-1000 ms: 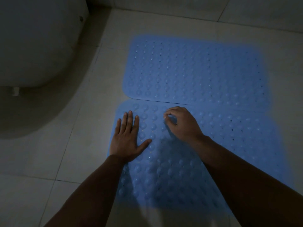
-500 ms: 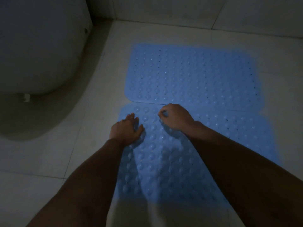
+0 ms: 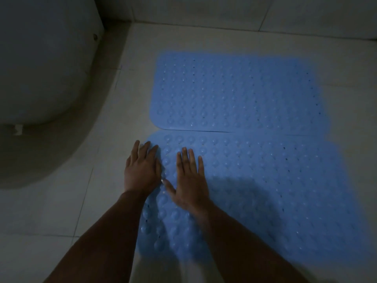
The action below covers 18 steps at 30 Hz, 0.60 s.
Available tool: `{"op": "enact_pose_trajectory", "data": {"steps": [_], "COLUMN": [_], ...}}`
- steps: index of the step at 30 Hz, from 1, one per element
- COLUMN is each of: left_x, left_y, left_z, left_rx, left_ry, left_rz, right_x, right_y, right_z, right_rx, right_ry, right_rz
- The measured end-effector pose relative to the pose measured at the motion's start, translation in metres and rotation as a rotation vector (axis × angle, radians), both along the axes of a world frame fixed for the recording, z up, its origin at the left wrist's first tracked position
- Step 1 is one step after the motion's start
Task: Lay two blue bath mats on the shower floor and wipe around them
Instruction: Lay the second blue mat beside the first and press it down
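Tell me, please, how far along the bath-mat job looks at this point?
Done: both mats lie flat on the tiled floor, the far mat edge to edge with the near mat. In hand: the left hand and right hand press flat on the near mat's left end. Left: wiping around them; no cloth is in view.

- The room is dim, and everything carries a grey-blue cast.
- The floor (image 3: 67,203) is laid with large pale tiles, thin grout lines crossing the lower left of the frame.
- A tiled wall (image 3: 204,11) runs along the top edge and meets the floor in a dark seam.
- A big rounded white fixture (image 3: 40,64) fills the upper left, throwing a broad curved shadow on the tiles beneath it.
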<state>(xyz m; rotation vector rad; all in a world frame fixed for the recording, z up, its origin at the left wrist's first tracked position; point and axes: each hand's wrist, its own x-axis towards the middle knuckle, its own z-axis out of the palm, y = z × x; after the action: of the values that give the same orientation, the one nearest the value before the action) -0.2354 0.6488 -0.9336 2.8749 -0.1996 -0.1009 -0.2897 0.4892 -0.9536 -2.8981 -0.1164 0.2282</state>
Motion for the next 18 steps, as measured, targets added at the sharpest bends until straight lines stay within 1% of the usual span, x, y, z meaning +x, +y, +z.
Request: {"op": "enact_pose_trajectory", "data": {"steps": [4,7,9,12,13,15,16,17,18], "left_x": [0.012,0.019,0.024,0.030,0.030,0.027,0.024,0.022,0.018], "left_y": [0.007,0.011,0.012,0.006,0.003,-0.006,-0.014,-0.023,-0.034], "left_z": [-0.006,-0.009,-0.008,-0.004,-0.002,0.003,0.005,0.005,0.005], "left_rx": [-0.014,-0.023,-0.021,-0.022,-0.021,-0.006,0.004,0.007,0.003], "left_ry": [-0.004,0.008,0.019,0.012,0.014,0.002,-0.019,-0.041,-0.056], "left_rz": [-0.004,0.010,0.016,0.026,0.025,-0.008,-0.046,-0.086,-0.124], "right_x": [0.001,0.004,0.008,0.028,0.042,0.072,0.085,0.095,0.100], "right_y": [0.002,0.002,0.000,-0.010,-0.015,-0.032,-0.044,-0.055,-0.067], "right_z": [-0.002,-0.001,0.002,0.018,0.031,0.060,0.070,0.077,0.082], "right_rx": [-0.001,0.054,0.100,0.145,0.191,0.376,0.470,0.531,0.546], "right_ry": [-0.019,0.039,0.128,0.333,0.406,0.499,0.482,0.423,0.334], "right_rz": [-0.007,-0.010,-0.007,0.017,0.015,-0.059,-0.123,-0.186,-0.231]}}
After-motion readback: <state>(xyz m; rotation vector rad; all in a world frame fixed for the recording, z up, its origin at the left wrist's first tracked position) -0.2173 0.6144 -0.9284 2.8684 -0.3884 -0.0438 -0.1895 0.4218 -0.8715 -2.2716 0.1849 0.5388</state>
